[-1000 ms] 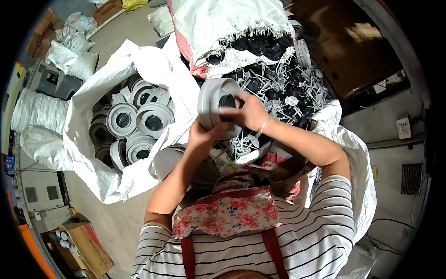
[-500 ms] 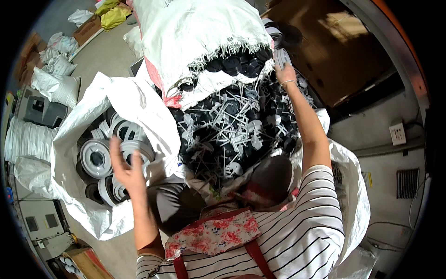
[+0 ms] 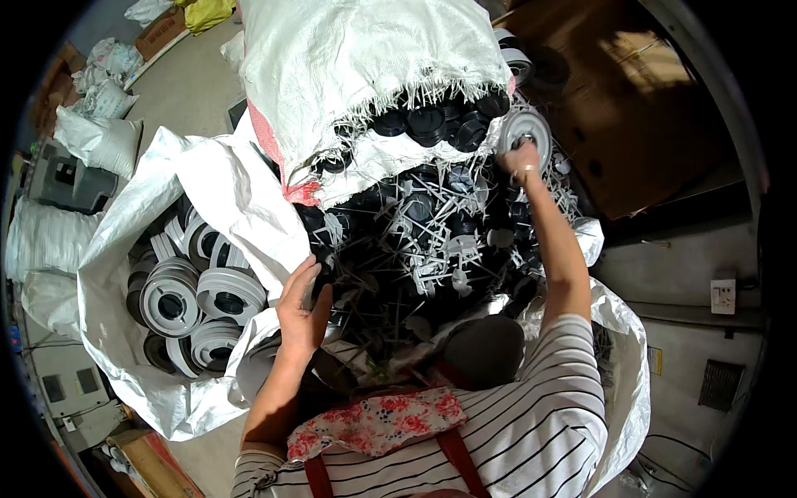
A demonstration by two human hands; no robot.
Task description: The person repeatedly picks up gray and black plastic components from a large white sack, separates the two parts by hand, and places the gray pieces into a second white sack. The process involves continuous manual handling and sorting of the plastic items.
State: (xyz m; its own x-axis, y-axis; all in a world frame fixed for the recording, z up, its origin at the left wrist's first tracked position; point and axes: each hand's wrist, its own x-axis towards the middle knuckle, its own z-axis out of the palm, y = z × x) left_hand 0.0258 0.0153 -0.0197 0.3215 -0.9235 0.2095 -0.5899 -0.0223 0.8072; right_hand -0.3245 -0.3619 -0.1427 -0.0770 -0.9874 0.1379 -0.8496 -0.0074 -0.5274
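My right hand (image 3: 522, 158) is closed at the lower edge of a round grey-white plastic disc (image 3: 535, 126) with a dark middle, which it appears to grip. My left hand (image 3: 300, 314) hovers by the inner edge of a white sack, fingers apart, holding nothing. That open white sack (image 3: 108, 249) at my left contains stacks of round white plastic rings (image 3: 170, 300), some with dark centres. Between my hands lies a heap of black round caps and thin white plastic sprues (image 3: 432, 257). More black caps (image 3: 427, 124) spill from the frayed mouth of a large white sack (image 3: 365, 50).
Two white rings (image 3: 516, 62) lie beside the big sack at the far right, next to a brown cardboard sheet (image 3: 639, 108). Another white sack (image 3: 623, 357) stands by my right elbow. Filled white bags (image 3: 100, 145) and a grey case (image 3: 70, 184) are at the left. A wall socket (image 3: 723, 296) is at the right.
My left hand has moved right, away from the rings in the left sack. My right hand has come slightly nearer, and the disc at it now shows its round face.
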